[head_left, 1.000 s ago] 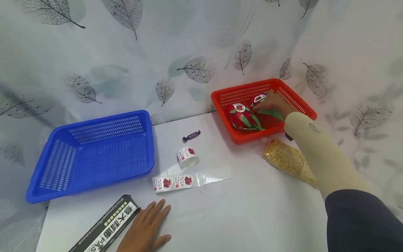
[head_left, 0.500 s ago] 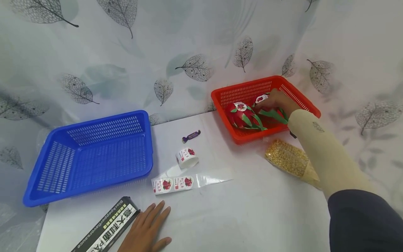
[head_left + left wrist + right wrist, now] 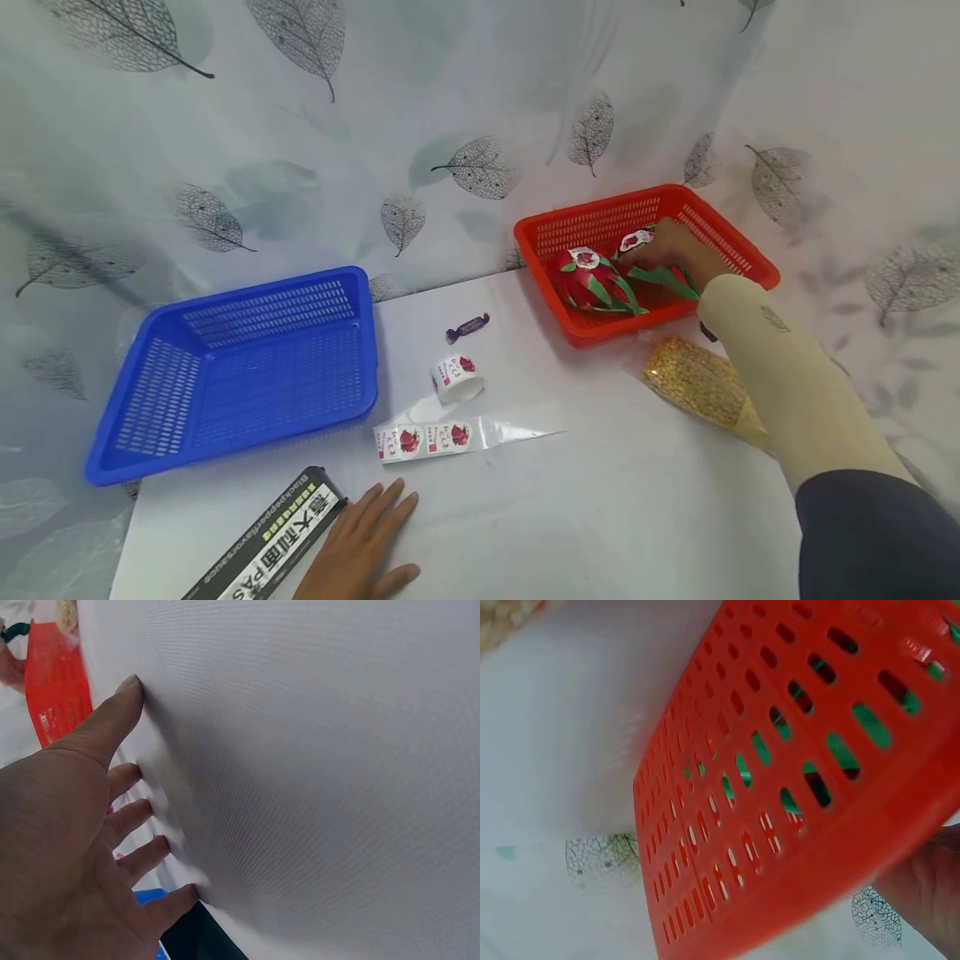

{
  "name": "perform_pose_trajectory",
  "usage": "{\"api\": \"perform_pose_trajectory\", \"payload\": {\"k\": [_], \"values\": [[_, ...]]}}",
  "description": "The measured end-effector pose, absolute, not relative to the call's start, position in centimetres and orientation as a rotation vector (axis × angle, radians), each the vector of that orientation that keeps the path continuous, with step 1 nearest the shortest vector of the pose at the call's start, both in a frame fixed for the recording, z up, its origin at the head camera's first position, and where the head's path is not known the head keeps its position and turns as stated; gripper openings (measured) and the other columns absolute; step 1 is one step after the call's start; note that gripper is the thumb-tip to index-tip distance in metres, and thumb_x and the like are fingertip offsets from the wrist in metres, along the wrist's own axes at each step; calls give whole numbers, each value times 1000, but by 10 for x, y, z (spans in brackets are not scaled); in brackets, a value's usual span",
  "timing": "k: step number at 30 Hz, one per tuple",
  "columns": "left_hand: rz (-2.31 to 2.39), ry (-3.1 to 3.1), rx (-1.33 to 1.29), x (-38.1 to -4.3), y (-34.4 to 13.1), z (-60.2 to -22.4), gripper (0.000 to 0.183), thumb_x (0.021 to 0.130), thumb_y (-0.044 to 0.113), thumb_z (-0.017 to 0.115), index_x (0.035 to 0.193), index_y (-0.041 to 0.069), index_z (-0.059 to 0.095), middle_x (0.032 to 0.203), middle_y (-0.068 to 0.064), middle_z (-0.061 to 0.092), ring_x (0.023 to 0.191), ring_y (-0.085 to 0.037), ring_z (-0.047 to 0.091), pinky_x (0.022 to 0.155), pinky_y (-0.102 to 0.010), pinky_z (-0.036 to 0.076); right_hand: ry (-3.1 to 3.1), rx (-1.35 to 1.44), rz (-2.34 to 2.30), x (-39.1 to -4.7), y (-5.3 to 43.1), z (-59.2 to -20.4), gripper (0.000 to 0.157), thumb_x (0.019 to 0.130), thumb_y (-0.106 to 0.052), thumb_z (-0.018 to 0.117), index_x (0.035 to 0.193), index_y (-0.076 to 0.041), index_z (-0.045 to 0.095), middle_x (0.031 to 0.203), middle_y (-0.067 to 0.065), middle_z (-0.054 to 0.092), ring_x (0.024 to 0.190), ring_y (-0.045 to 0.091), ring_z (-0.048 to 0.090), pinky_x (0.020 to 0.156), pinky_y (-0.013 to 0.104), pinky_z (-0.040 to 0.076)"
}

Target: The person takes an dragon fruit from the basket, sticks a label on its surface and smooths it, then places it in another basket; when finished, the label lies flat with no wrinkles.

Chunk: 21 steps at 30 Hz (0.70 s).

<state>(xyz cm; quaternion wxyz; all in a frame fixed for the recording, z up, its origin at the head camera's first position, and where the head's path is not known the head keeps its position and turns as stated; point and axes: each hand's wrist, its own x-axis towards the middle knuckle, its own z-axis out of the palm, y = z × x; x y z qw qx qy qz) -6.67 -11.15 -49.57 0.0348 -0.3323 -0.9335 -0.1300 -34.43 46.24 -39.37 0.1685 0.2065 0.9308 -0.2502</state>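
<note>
Inside the red basket [image 3: 600,333] at the back right are two dragon fruits with white labels. The nearer dragon fruit [image 3: 588,287] lies by the basket's left end. My right hand [image 3: 682,250] reaches over the rim and grips the other dragon fruit [image 3: 636,240], its fingers curled at the label; part of that fruit is hidden. In the right wrist view the basket wall [image 3: 780,772] blocks most of this hand. My left hand [image 3: 356,546] rests on the white table with fingers spread, beside a black pasta box [image 3: 270,537].
A blue basket [image 3: 277,387] stands at the left. Mid-table are a label roll [image 3: 457,379], its unrolled label strip [image 3: 423,440] and a purple wrapped candy [image 3: 467,327]. A bag of yellow kernels [image 3: 697,383] lies under my right forearm. Leaf-print sheeting [image 3: 315,192] hangs behind.
The head view has shifted a little, moving everything slightly right in the picture. My right hand stays at the same dragon fruit, and my left hand keeps its place on the table.
</note>
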Motion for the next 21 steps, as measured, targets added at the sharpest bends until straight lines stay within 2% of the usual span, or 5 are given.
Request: {"api": "perform_pose_trajectory", "payload": {"k": [3,6,13,17,21], "values": [[-418,-2913,-1021,-62,-110,-494,79,84,58,80,150,19,60,156,-6,56,139,-35,55,104,-61,53,2673,557,-718,-336,465,-397,76,94,-44,80,139,8,48,132,30,62,114,43,57,106,61,52],[-427,-2960,-1027,-59,-108,-490,78,86,58,78,151,19,59,158,-6,55,141,-35,54,107,-61,51,2656,518,-775,-329,469,-399,78,94,-43,79,144,6,44,137,30,58,120,44,54,109,63,49],[-389,-3027,-1001,-55,-108,-477,79,87,53,80,154,18,56,162,-6,51,146,-34,49,114,-58,46,2658,486,-830,-321,469,-378,111,96,-51,74,160,8,4,150,38,33,134,53,36,118,71,36],[-401,-3034,-1001,-56,-109,-468,76,90,49,80,153,15,56,162,-7,50,147,-35,48,116,-57,45,2760,434,-829,-316,459,-354,114,96,-53,74,163,7,4,159,39,27,140,55,33,117,71,36],[-433,-3045,-1022,-61,-108,-461,73,92,46,79,154,14,55,162,-9,49,148,-36,47,118,-58,42,2835,356,-875,-302,441,-330,102,100,-49,69,165,4,13,165,35,27,145,56,35,116,71,38]]}}
